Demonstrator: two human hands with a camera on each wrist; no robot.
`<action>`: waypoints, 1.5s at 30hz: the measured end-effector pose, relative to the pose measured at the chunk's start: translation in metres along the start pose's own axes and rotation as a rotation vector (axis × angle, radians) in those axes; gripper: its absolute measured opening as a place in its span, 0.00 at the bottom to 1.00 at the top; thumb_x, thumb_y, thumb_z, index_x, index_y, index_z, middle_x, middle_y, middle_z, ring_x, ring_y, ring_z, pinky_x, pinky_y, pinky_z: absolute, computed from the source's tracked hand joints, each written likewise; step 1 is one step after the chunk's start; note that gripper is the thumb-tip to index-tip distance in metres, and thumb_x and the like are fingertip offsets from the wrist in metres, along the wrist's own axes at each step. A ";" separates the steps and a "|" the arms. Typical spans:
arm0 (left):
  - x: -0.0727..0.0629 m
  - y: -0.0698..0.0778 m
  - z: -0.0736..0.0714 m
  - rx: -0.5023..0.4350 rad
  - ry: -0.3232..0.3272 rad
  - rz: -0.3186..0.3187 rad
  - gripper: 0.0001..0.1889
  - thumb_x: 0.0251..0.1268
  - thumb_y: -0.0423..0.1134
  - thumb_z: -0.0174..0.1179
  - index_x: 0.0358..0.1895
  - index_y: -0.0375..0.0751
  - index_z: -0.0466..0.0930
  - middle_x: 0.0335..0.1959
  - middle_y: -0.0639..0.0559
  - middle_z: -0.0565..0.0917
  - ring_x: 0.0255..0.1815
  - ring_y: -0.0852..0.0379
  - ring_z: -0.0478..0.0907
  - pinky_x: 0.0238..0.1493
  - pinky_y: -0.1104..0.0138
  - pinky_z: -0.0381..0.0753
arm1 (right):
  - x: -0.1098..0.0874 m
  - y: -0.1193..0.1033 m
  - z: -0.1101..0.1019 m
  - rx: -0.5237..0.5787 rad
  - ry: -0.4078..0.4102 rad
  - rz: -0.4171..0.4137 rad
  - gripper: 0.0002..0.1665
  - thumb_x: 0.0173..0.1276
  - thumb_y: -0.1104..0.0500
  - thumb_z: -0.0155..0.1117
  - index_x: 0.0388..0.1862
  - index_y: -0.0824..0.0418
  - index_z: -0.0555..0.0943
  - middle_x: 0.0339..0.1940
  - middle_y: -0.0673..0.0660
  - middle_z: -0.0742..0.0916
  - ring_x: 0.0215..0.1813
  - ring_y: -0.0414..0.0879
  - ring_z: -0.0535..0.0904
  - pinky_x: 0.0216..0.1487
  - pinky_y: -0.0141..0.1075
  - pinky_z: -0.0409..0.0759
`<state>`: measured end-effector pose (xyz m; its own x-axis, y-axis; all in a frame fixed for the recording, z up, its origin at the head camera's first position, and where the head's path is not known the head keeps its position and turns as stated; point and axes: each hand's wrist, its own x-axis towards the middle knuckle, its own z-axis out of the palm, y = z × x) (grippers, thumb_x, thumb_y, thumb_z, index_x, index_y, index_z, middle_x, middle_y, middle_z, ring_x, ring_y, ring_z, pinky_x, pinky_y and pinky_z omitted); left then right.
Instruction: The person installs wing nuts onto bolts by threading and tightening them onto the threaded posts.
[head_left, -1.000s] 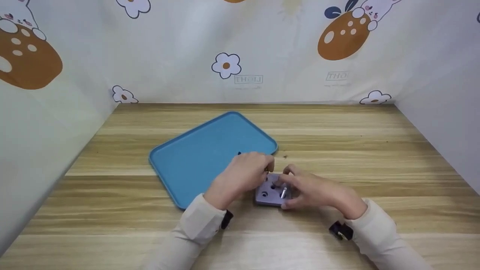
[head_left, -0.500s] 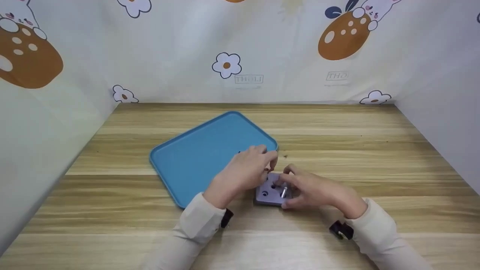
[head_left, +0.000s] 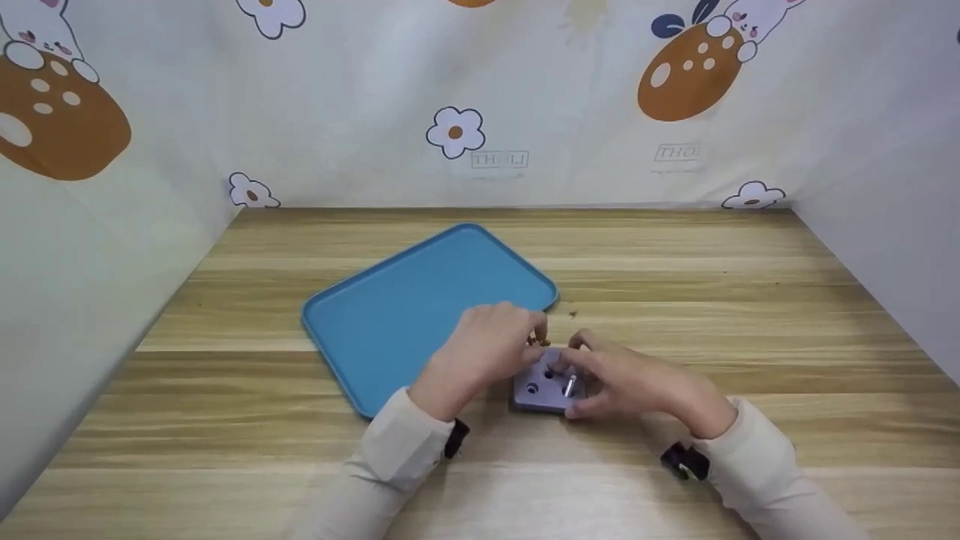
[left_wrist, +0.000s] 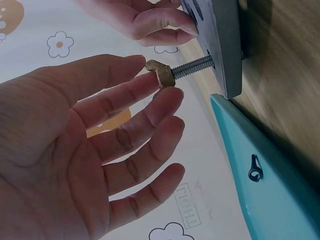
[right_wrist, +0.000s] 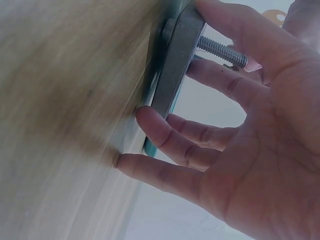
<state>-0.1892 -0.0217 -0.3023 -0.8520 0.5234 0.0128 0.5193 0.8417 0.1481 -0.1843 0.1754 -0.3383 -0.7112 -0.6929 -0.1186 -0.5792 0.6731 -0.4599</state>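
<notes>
A flat grey metal block (head_left: 541,403) with several holes lies on the table between my hands. Threaded bolts stand up from it; one bolt (left_wrist: 194,67) carries a brass wing nut (left_wrist: 164,75) at its end. My left hand (head_left: 480,356) pinches that wing nut between thumb and index finger, the other fingers loosely bent. From the right, my right hand (head_left: 634,381) grips the block's edges with thumb and fingers. Beside its thumb a second bolt (right_wrist: 222,51) rises with a bare end. In the head view, the left fingers hide part of the nut and the block's far left corner.
A blue tray (head_left: 405,300) lies at an angle behind and left of the block, close to it. Inside the tray is a small dark piece with a ring-shaped end (left_wrist: 255,173). Patterned cloth (head_left: 337,97) walls the wooden table (head_left: 712,285) at the back and sides.
My left fingers lifted and turned at the wing nut, then came back down; more of the brass shows now. The right hand and the block have stayed in place.
</notes>
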 end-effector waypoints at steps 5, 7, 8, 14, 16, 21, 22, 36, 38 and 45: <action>0.001 0.002 0.002 0.018 0.003 0.008 0.12 0.62 0.50 0.58 0.44 0.50 0.82 0.39 0.53 0.83 0.37 0.55 0.77 0.37 0.62 0.78 | 0.000 0.001 0.001 -0.003 0.006 -0.009 0.28 0.55 0.50 0.69 0.53 0.59 0.75 0.47 0.54 0.73 0.42 0.43 0.73 0.43 0.36 0.75; 0.002 0.002 0.002 0.017 0.000 0.009 0.13 0.62 0.51 0.58 0.43 0.49 0.81 0.38 0.52 0.81 0.37 0.55 0.77 0.38 0.61 0.77 | 0.000 0.001 0.001 -0.008 0.011 -0.015 0.27 0.55 0.50 0.69 0.52 0.58 0.76 0.47 0.54 0.72 0.42 0.43 0.72 0.43 0.36 0.75; 0.002 0.002 0.003 0.014 -0.001 0.010 0.14 0.62 0.52 0.58 0.43 0.48 0.80 0.38 0.52 0.81 0.38 0.55 0.77 0.38 0.61 0.77 | 0.000 0.001 0.000 -0.009 0.012 -0.016 0.27 0.55 0.50 0.69 0.52 0.58 0.76 0.47 0.54 0.72 0.42 0.43 0.72 0.43 0.36 0.74; 0.003 0.001 0.003 -0.006 0.006 0.035 0.08 0.64 0.42 0.57 0.43 0.46 0.77 0.39 0.52 0.80 0.39 0.55 0.77 0.39 0.61 0.78 | 0.001 0.001 0.000 -0.002 0.013 -0.011 0.27 0.54 0.50 0.69 0.52 0.58 0.76 0.48 0.55 0.72 0.43 0.43 0.72 0.43 0.35 0.74; 0.004 0.001 0.003 -0.023 0.011 0.036 0.08 0.64 0.38 0.55 0.45 0.46 0.75 0.39 0.51 0.81 0.39 0.54 0.77 0.38 0.61 0.78 | 0.001 0.001 0.000 0.003 0.011 -0.006 0.27 0.54 0.50 0.69 0.52 0.58 0.76 0.48 0.55 0.72 0.43 0.43 0.72 0.43 0.35 0.74; 0.004 0.000 0.004 -0.058 0.023 0.027 0.12 0.66 0.33 0.52 0.51 0.47 0.69 0.40 0.49 0.81 0.39 0.52 0.79 0.38 0.61 0.79 | 0.000 0.000 -0.001 0.010 0.000 0.004 0.29 0.55 0.49 0.69 0.54 0.58 0.75 0.49 0.55 0.72 0.44 0.43 0.73 0.45 0.37 0.75; 0.004 0.000 0.004 -0.060 0.027 0.025 0.13 0.65 0.32 0.52 0.51 0.47 0.69 0.41 0.48 0.82 0.40 0.52 0.79 0.39 0.61 0.79 | 0.000 0.000 -0.001 0.012 -0.003 0.005 0.29 0.55 0.49 0.69 0.54 0.58 0.75 0.49 0.55 0.72 0.45 0.43 0.73 0.45 0.37 0.75; 0.004 0.000 0.002 0.030 0.043 0.010 0.14 0.61 0.44 0.59 0.50 0.49 0.75 0.45 0.51 0.80 0.44 0.52 0.75 0.41 0.62 0.77 | 0.000 0.001 -0.001 0.017 -0.002 -0.016 0.28 0.55 0.48 0.69 0.53 0.58 0.75 0.49 0.56 0.72 0.44 0.44 0.73 0.44 0.37 0.76; 0.003 0.000 0.002 0.025 0.026 0.004 0.14 0.61 0.46 0.59 0.49 0.50 0.77 0.42 0.52 0.82 0.40 0.54 0.77 0.37 0.62 0.77 | 0.000 0.001 -0.001 0.019 -0.002 -0.021 0.29 0.55 0.49 0.69 0.53 0.59 0.75 0.48 0.56 0.72 0.43 0.44 0.73 0.43 0.37 0.76; 0.003 0.001 0.003 0.040 0.015 0.004 0.12 0.61 0.49 0.59 0.45 0.52 0.81 0.40 0.54 0.84 0.37 0.55 0.79 0.35 0.63 0.78 | 0.001 0.000 -0.001 0.027 -0.008 -0.001 0.29 0.55 0.50 0.69 0.54 0.58 0.75 0.47 0.54 0.72 0.42 0.44 0.73 0.42 0.36 0.75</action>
<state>-0.1914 -0.0192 -0.3052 -0.8506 0.5251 0.0283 0.5249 0.8443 0.1079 -0.1851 0.1750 -0.3380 -0.7076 -0.6954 -0.1253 -0.5684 0.6656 -0.4836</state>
